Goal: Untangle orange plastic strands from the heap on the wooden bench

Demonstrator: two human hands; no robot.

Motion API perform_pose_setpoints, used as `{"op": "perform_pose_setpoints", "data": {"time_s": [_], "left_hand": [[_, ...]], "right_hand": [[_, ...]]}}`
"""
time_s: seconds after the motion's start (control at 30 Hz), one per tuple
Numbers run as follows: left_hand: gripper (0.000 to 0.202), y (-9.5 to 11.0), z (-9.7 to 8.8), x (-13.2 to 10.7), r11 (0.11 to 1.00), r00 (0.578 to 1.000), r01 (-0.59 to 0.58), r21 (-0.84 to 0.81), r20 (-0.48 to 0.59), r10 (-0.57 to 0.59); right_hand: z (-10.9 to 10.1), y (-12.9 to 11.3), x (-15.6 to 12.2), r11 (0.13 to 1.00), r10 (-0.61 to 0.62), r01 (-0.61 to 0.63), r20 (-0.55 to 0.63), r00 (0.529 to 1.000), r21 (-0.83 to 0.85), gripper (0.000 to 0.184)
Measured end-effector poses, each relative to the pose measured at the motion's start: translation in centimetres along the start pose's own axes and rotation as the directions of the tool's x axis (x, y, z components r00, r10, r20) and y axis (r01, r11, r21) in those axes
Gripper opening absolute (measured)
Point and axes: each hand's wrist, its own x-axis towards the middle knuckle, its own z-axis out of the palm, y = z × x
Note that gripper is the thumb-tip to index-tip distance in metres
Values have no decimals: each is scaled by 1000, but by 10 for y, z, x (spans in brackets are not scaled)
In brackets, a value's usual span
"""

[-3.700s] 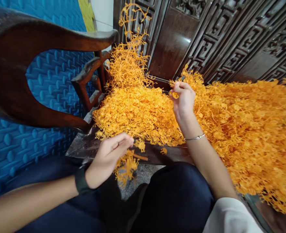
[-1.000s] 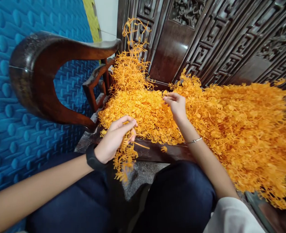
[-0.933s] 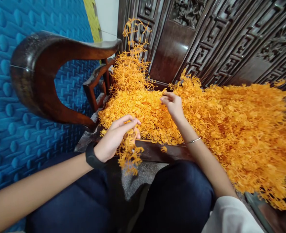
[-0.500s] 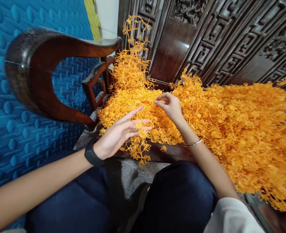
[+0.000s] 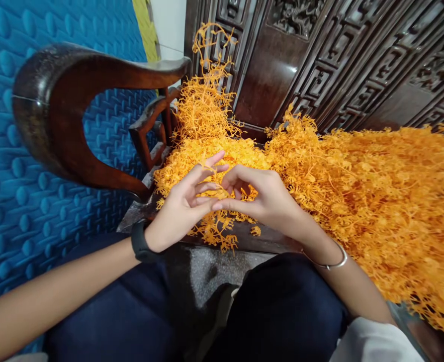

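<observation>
In the head view, your left hand (image 5: 182, 203) holds an orange sprig (image 5: 220, 229) between loosely parted fingers; it dangles by the seat (image 5: 272, 242) edge. Your right hand (image 5: 269, 196) meets it, fingers curled narrow; I cannot tell whether they grip it.

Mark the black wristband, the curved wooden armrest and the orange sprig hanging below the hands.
Black wristband (image 5: 140, 243): head view, middle of the band.
Curved wooden armrest (image 5: 54, 113): head view, its broad bend toward the picture's left.
Orange sprig (image 5: 219, 227): head view, its dangling lower strands.
</observation>
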Motion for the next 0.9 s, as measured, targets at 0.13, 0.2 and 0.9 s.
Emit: {"op": "perform_pose_setpoints", "data": {"time_s": [0.13, 0.2, 0.9], "left_hand": [[37, 8, -3, 0, 999, 1000, 16, 48, 12, -17], [30, 10, -3, -1, 997, 1000, 4, 78, 14, -5], [37, -3, 3, 2, 990, 986, 142, 21, -96, -139]], "right_hand": [[-8, -9, -3, 992, 25, -28, 26, 999, 125, 16], [-13, -14, -6, 981, 42, -53, 64, 997, 184, 14], [7, 16, 8, 842, 340, -273, -64, 938, 465, 29]]}}
